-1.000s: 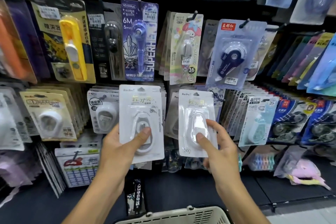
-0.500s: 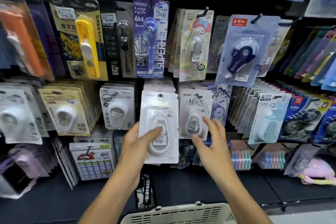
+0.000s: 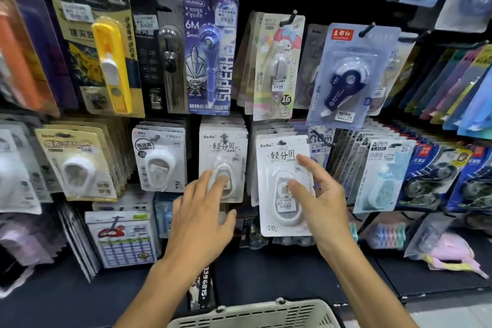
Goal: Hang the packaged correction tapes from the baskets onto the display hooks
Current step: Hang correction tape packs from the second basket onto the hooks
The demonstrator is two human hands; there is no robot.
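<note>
Two white blister packs of correction tape hang side by side on hooks in the middle row. The left pack (image 3: pixel 223 152) sits at the front of a stack, and my left hand (image 3: pixel 202 216) reaches up to it with straight fingers, the fingertips touching its blister. The right pack (image 3: pixel 274 160) hangs nearer to me on the neighbouring hook. My right hand (image 3: pixel 322 202) is spread in front of it, thumb and fingertips against its face, gripping nothing. The rim of a beige plastic basket (image 3: pixel 253 314) shows at the bottom edge; its contents are out of view.
The display wall is packed with hanging stationery: a yellow cutter pack (image 3: pixel 111 61), a purple 6M tape pack (image 3: pixel 210 56), a blue tape pack (image 3: pixel 348 74), and more white tape packs (image 3: pixel 159 160) to the left. A dark shelf (image 3: pixel 279 269) runs below the hooks.
My left hand has released the left pack, which now hangs on its hook, and the fingers have straightened. The right pack stays hung with my right hand open before it.
</note>
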